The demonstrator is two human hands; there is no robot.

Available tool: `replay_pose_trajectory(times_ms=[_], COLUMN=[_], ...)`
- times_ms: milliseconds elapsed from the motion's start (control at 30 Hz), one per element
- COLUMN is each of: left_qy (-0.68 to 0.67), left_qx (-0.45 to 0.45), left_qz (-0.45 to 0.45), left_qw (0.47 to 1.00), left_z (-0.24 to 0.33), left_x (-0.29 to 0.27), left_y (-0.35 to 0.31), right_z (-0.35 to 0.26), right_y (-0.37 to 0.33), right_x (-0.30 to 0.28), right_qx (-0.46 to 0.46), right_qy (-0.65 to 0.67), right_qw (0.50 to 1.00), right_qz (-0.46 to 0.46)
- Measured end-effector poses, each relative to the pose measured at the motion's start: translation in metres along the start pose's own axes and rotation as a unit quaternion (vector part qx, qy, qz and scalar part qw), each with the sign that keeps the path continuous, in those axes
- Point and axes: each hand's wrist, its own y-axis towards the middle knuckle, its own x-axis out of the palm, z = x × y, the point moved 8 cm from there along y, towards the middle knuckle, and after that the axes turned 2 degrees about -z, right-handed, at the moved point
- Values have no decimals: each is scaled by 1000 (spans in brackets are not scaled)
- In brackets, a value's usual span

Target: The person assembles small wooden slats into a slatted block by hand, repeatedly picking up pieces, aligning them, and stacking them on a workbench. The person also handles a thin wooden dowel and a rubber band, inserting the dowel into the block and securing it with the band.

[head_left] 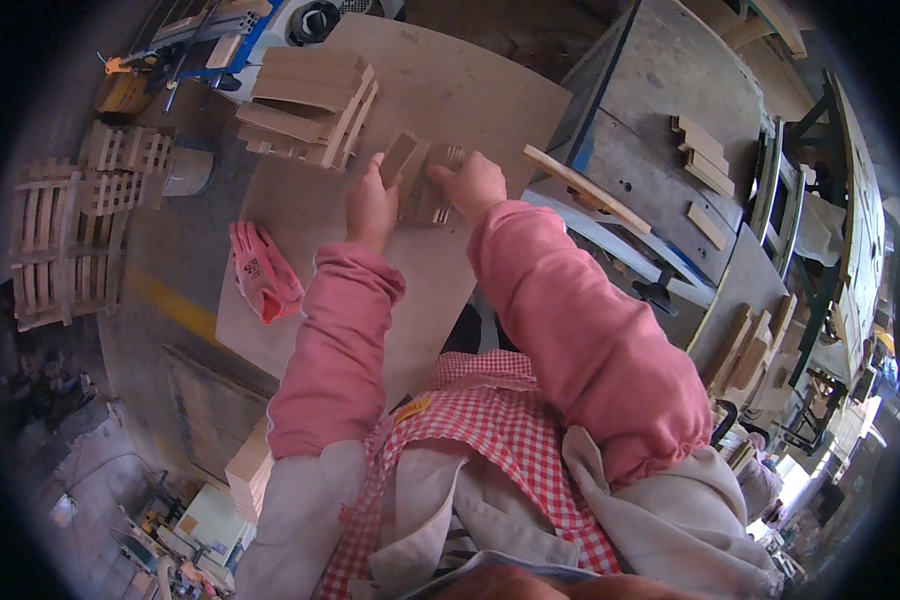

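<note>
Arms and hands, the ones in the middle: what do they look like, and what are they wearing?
The left hand and right hand wear no gloves. A baggy, wrinkled left pink sleeve and right pink sleeve cover the forearms. Pale greyish-beige cloth shows beyond them, toward the shoulders.

Pink sleeves [590, 335] — red-checked apron [510, 435] — beige shirt [675, 510].

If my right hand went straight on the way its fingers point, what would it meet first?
Most likely the small wooden pieces at the fingertips of your right hand. Just beyond is the wooden block beside your left hand; depth is unclear.
</note>
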Motion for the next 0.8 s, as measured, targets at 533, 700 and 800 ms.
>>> replay_pose_trajectory(times_ms=[533,700,800], left_qy=[30,-21,-51], left_qx=[-8,6,18], left_qz=[-15,-20,-38], left_qw=[999,1000,998], left_z=[-3,-3,-3], left_x=[1,-2,0], left_y=[2,6,8], right_z=[-4,-4,-1], right_y=[20,8,6], right_x=[33,40,41], right_qx=[34,35,44], right_qy=[-6,104,173], right_qw=[989,975,967], right_qz=[-145,-194,-179])
